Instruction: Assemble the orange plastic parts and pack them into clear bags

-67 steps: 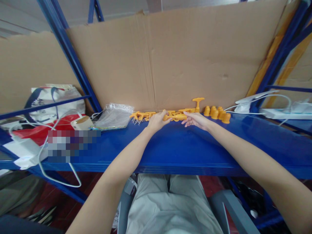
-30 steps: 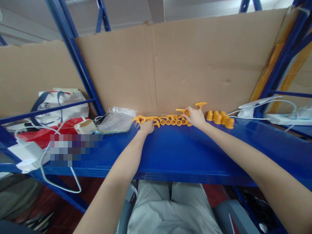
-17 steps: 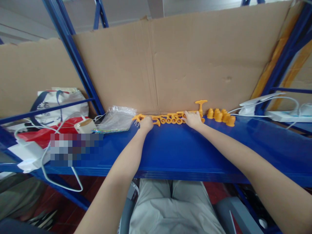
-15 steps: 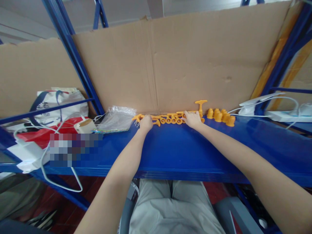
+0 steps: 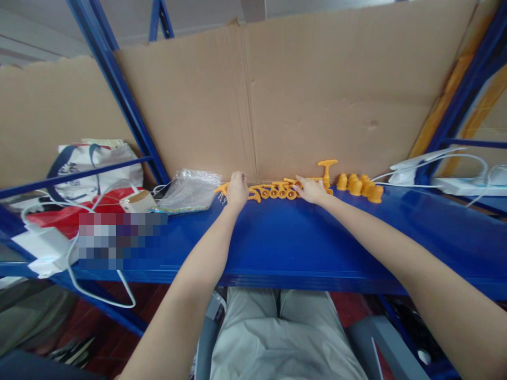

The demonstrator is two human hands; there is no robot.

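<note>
Fingers of the left hand are curled in, and a small dark bit peeks out at the top — I cannot tell what it is, or if the grip has a whole piece inside. The right hand touches a yellow piece at the right end of a row. Its fingers bend over it, but I cannot tell if the grip really holds on.

Between the hands lies the row of yellow tools, with round mouths facing the near side. Left of the left hand, more yellow handles show bare curly metal. Just beyond the right hand, a T-shaped tool stands up. Farther right, loose yellow cups stand in a bunch.

It looks partway done — the tools in the middle seem to have cups on, while the curly ones at the left are bare and the bunch at the right is unused.

All this sits on the far side of the blue tabletop, by the cardboard wall. A clear bag lies to the left.
</note>
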